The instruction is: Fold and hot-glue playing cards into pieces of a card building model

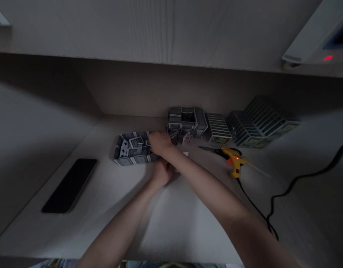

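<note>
A long open box [136, 160] made of patterned playing cards lies at the middle left, with loose cards [124, 148] and small card pieces inside. My right hand [160, 143] is at the box's right end, reaching over my left one, its fingers curled. Just below it, my left hand [162, 172] is closed near the box's front right corner. What either hand grips is hidden from this angle. A few pale card edges [185, 153] show beside my right wrist, and a card with red pips [187, 139] stands behind it.
Against the back wall stand a card-built structure [175, 118] and several striped card stacks [218, 124]. To the right lies a yellow glue gun [236, 160], lit, with a black cord [252, 203], beside dark scissors [209, 149]. A phone [69, 186] rests at left. A shelf [160, 33] overhangs.
</note>
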